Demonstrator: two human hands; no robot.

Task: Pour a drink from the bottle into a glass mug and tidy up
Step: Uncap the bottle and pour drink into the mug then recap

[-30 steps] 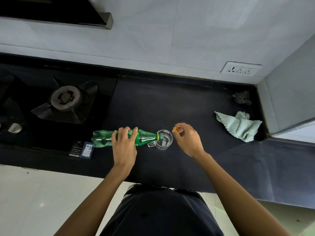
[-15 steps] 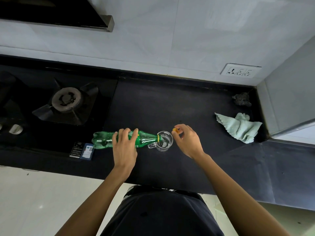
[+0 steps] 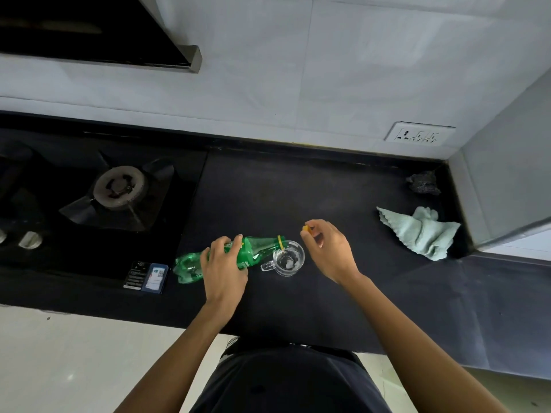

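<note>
While the L hand (image 3: pixel 223 269) grips a green plastic bottle (image 3: pixel 259 251) round its middle, fingers (image 3: pixel 219 244) curled over the top & pressed close together, the bottle lies tipped almost flat w/ its open mouth at the rim of a clear glass mug (image 3: pixel 288 259). Mug stands upright on a black tabletop (image 3: pixel 298 189), handle pointing left, under the bottle's neck. Something pale glints in its bottom; cannot tell whether liquid is running. Bottle's base sticks out to the left of the mug, past the L hand.

Just right of the mug & a little behind it, the R hand (image 3: pixel 331 251) hovers over the tabletop, thumb & fingertips (image 3: pixel 320 226) pinching a small yellow cap (image 3: pixel 307 228); its other fingers are loosely curled. R hand is not touching the mug.

Well to the right of the mug, near the corner, lies a crumpled pale-green cloth (image 3: pixel 417 231). Behind that sits a dark rough lump (image 3: pixel 423 182) — too dark to identify. Far left of the mug is a gas burner (image 3: pixel 120 187) set in a black hob (image 3: pixel 74 150), w/ a pale knob (image 3: pixel 29 239) at the frame's left edge. Left of the mug, just beyond the bottle's base, two small labels (image 3: pixel 146 275) sit at the hob's front edge. On the wall behind the mug — up & to the right — is a white socket plate (image 3: pixel 419 135).
</note>
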